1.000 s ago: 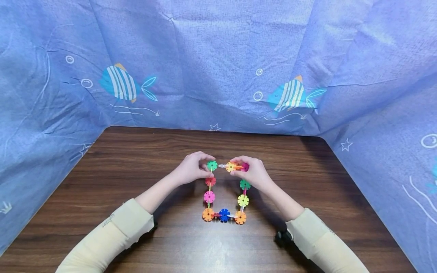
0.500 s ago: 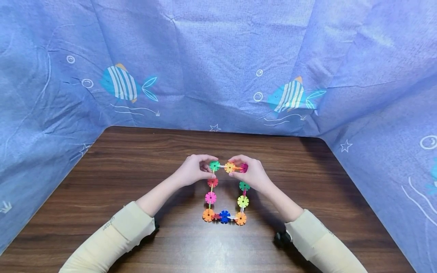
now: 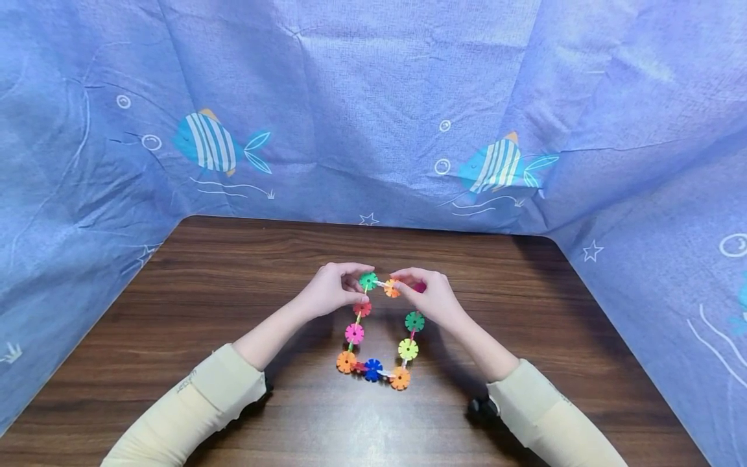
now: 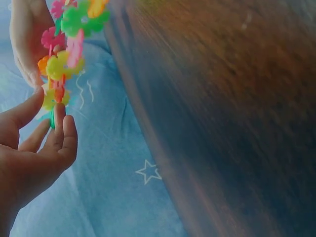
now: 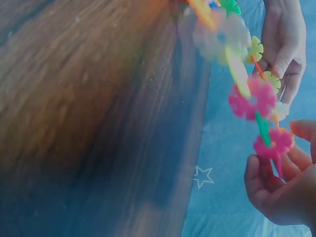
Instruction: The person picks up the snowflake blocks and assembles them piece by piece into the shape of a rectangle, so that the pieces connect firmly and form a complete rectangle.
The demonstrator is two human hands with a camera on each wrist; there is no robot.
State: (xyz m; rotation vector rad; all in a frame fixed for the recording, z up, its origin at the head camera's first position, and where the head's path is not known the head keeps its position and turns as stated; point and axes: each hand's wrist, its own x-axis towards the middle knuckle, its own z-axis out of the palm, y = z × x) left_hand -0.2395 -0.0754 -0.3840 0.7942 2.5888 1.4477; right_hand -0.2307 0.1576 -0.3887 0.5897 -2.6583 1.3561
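Snowflake discs are joined into a rectangular ring, with flat discs and edge-on ones alternating. My left hand (image 3: 331,290) pinches the ring at its far left corner, by the green disc (image 3: 368,281). On the far right, my right hand (image 3: 433,296) grips it near the orange disc (image 3: 391,288) and the magenta disc (image 3: 419,287), which the fingers partly hide. A blue disc (image 3: 373,370) sits mid-way along the near side. In the left wrist view, thumb and fingers of my left hand (image 4: 39,158) close on the ring's end. The right wrist view has my right hand (image 5: 286,182) at a pink disc (image 5: 274,143).
A dark wood-grain table (image 3: 245,259) lies beneath both arms. Behind it and at both sides hangs a blue curtain (image 3: 373,130) printed with fish, bubbles and stars. Black wrist devices (image 3: 483,408) sit under the sleeve cuffs.
The hands have drawn slightly closer together, narrowing the gap between the green and orange discs. The ring's near side has swung left and tilted, its right end lower. Both hands keep their hold.
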